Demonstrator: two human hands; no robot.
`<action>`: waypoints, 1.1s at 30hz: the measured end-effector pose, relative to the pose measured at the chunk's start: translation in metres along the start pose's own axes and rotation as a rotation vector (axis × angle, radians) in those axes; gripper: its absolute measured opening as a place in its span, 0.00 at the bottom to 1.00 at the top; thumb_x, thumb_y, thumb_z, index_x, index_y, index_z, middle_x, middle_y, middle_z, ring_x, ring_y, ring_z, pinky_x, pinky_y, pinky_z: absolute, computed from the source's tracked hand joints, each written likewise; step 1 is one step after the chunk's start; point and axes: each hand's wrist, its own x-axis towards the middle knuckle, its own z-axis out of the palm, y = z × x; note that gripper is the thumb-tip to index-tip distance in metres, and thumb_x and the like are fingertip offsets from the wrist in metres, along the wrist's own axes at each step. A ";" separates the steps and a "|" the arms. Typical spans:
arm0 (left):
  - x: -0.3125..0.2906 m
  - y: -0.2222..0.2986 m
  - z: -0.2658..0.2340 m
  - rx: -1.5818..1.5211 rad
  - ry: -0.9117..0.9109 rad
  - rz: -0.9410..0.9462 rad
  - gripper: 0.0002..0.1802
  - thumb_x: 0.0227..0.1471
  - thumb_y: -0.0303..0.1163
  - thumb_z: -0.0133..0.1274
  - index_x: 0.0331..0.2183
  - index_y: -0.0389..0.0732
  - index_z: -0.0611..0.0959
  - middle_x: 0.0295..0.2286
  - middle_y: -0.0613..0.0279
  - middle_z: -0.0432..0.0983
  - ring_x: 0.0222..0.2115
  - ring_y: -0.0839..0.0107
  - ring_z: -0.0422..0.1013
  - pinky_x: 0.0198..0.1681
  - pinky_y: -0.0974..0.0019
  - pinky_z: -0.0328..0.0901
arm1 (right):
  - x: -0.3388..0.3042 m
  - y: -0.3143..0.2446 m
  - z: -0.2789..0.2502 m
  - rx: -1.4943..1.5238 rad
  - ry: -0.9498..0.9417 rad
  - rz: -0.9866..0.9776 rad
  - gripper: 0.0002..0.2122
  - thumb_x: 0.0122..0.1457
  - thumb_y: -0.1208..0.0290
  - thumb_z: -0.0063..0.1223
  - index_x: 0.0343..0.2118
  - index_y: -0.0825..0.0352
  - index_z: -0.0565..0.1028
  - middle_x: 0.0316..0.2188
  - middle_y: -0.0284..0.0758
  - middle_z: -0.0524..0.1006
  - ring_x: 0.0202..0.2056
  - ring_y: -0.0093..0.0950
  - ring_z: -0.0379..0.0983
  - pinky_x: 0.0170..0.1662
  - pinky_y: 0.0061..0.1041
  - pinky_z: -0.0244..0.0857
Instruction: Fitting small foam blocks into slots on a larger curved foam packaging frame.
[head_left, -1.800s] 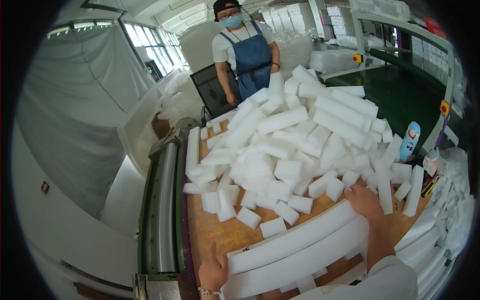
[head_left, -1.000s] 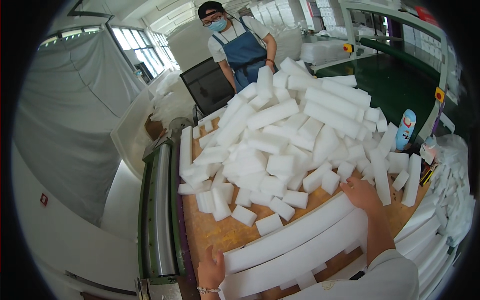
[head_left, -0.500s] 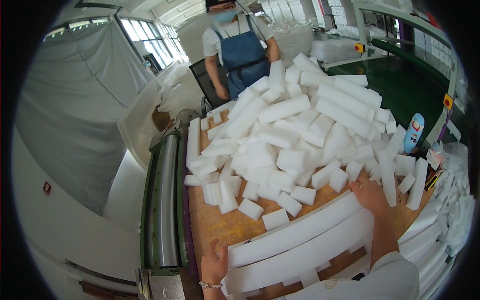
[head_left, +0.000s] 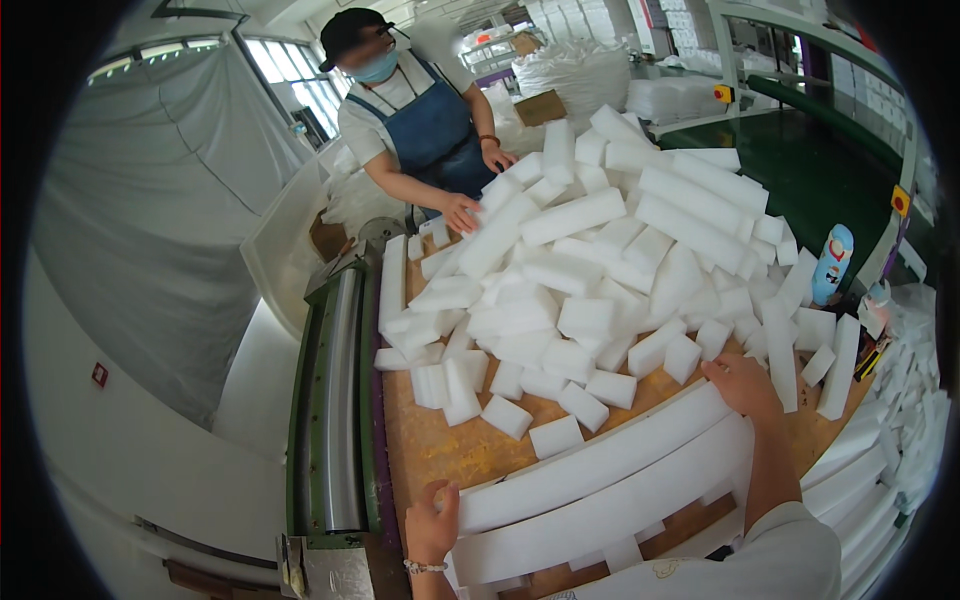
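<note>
Fingers of the left hand curl against the near-left end of the long white foam strips, in the lower middle of the frame, while the right hand lies with fingers together on the far-right end of the upper strip; whether either hand truly grips or only presses I cannot tell. Two long strips lie side by side across the wooden table, squared between the hands, with shorter strips just below them at the lower edge. To judge by the layout, much is left: a large heap of cut foam blocks fills the centre and upper right of the frame, unsorted, its loose blocks reaching almost to the strips. More stacked strips line the right edge. A green roller machine runs along the table's left side. Across the table, upper centre, a co-worker in a blue apron has a hand on the heap. A blue and white bottle stands at the right.
</note>
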 end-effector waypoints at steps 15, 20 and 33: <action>-0.007 0.012 0.011 0.102 0.323 0.242 0.12 0.51 0.33 0.57 0.39 0.41 0.82 0.23 0.55 0.80 0.20 0.60 0.74 0.24 0.62 0.66 | -0.006 -0.006 0.022 -0.102 0.362 -0.151 0.16 0.60 0.61 0.48 0.40 0.70 0.78 0.33 0.42 0.80 0.33 0.42 0.76 0.40 0.33 0.69; 0.000 0.008 0.017 -0.046 0.326 0.402 0.09 0.50 0.31 0.58 0.35 0.42 0.84 0.22 0.58 0.80 0.19 0.61 0.73 0.23 0.62 0.65 | 0.006 0.008 0.037 -0.058 0.608 -0.372 0.11 0.56 0.66 0.51 0.32 0.69 0.78 0.28 0.41 0.79 0.27 0.41 0.73 0.41 0.34 0.67; -0.003 0.047 0.018 0.195 -0.134 0.663 0.14 0.58 0.40 0.48 0.36 0.43 0.83 0.25 0.57 0.80 0.22 0.55 0.74 0.25 0.61 0.66 | -0.070 -0.072 0.109 -0.287 0.144 -1.185 0.11 0.60 0.64 0.46 0.27 0.64 0.74 0.25 0.37 0.77 0.30 0.37 0.73 0.41 0.32 0.63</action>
